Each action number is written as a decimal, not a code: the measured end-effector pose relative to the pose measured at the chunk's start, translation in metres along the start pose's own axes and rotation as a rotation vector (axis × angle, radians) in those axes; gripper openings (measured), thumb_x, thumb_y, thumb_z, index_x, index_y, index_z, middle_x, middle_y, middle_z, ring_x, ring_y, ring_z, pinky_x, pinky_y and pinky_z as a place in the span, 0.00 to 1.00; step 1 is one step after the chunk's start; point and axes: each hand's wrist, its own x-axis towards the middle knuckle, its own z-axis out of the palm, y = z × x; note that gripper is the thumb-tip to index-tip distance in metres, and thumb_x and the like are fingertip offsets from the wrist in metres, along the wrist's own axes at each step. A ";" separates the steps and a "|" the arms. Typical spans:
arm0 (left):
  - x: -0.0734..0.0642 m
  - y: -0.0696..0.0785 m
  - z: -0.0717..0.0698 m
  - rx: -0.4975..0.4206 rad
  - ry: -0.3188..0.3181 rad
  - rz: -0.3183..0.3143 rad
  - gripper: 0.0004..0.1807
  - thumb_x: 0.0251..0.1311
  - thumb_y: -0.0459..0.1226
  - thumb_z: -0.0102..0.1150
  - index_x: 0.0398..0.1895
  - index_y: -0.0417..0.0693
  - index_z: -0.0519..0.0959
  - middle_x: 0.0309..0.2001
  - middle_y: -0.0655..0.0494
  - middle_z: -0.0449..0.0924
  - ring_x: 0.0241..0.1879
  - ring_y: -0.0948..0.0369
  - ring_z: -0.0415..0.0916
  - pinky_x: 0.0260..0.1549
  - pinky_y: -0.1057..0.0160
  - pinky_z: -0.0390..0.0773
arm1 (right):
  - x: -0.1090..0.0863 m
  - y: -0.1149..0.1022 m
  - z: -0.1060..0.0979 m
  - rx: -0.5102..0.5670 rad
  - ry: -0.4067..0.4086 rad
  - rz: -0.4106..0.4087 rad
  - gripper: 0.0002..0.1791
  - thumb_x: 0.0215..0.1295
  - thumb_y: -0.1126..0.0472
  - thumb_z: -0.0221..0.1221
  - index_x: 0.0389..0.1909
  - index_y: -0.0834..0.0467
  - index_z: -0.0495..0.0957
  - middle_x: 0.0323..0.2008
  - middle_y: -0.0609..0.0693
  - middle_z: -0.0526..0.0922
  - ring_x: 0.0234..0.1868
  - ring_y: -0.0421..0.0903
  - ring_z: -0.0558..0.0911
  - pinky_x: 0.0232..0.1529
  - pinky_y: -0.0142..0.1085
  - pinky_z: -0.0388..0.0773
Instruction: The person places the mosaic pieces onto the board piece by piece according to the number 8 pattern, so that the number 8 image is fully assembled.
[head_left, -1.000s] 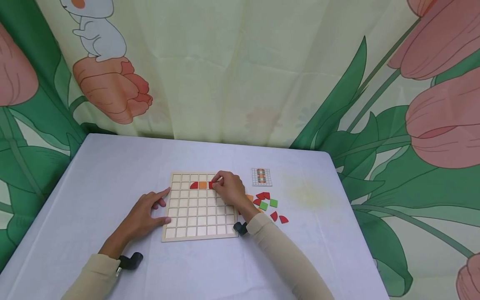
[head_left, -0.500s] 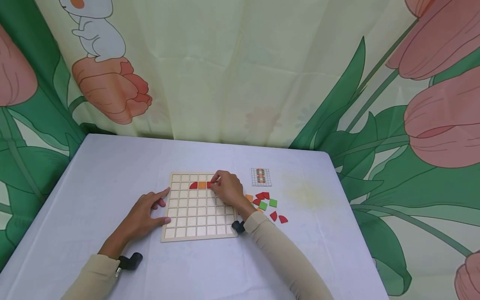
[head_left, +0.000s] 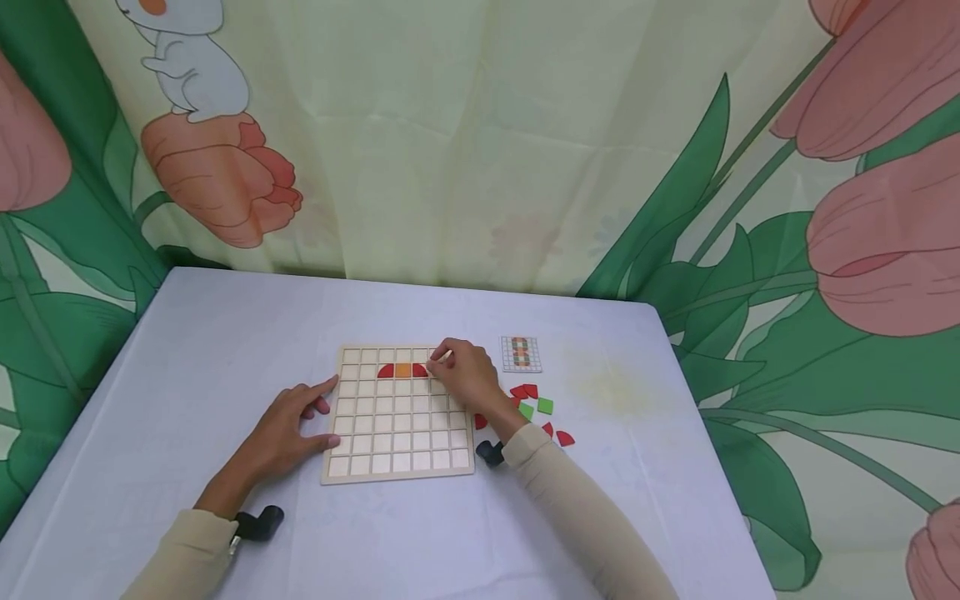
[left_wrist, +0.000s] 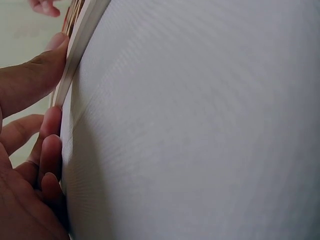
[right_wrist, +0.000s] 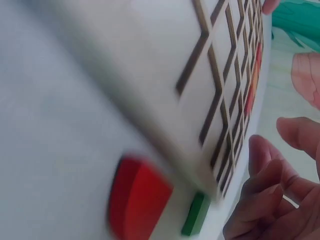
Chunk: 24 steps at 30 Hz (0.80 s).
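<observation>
A wooden grid board [head_left: 397, 478] lies flat on the table. In its second row from the far side sit a red quarter-circle tile [head_left: 386, 372], an orange square tile [head_left: 403, 371] and another red quarter-circle tile [head_left: 419, 371], side by side. My left hand [head_left: 281, 433] steadies the board's left edge, thumb and index finger spread along it; the left wrist view shows the thumb [left_wrist: 47, 70] against the rim. Just right of the second red tile hovers my right hand [head_left: 471, 379]. The right wrist view shows its thumb and index finger apart, with nothing between them.
Right of the board lie several loose tiles, among them a green square [head_left: 545, 406] and a red quarter-circle [head_left: 565, 437]; my right forearm covers some. Behind them lies a pattern card [head_left: 521, 354]. A printed curtain [head_left: 465, 167] hangs beyond the white-covered table [head_left: 247, 333].
My right fingers have let go of the right-hand red quarter-circle tile and moved slightly right, which uncovers it in its cell. My left hand has stayed at the board's edge.
</observation>
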 end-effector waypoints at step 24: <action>0.002 -0.002 0.001 0.015 0.005 0.004 0.54 0.53 0.42 0.83 0.83 0.48 0.63 0.49 0.54 0.76 0.50 0.56 0.67 0.47 0.56 0.71 | -0.023 0.060 -0.049 0.041 0.048 0.088 0.10 0.65 0.60 0.72 0.45 0.49 0.86 0.33 0.48 0.82 0.28 0.47 0.79 0.27 0.37 0.76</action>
